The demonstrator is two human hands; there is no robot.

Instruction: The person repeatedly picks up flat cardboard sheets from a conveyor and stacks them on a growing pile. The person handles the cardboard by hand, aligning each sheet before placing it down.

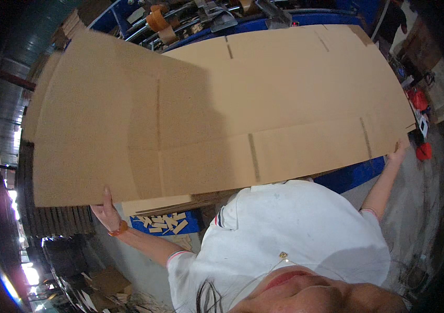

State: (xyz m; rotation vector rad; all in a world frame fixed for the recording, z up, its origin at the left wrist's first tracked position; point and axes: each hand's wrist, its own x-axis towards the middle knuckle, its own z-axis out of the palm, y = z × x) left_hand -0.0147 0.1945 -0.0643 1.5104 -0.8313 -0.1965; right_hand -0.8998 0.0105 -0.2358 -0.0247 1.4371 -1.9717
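We see a big flat cardboard sheet [222, 109] held up across the view, spanning from hand to hand in front of the white shirt [295, 229]. The left hand [108, 211] grips its lower left corner, thumb up over the front face, fingers tucked behind. The right hand [399, 152] clamps the lower right corner, fingers mostly hidden by the board. Behind the sheet's top edge runs a blue machine frame [263, 23] with 2 tape rolls [160, 23], and under its lower edge small cardboard strips [165, 223] lie on a blue tray.

Large flat brown cardboard box blank [222, 104] fills upper view; flattened cardboard stack [162, 204] beneath near edge.
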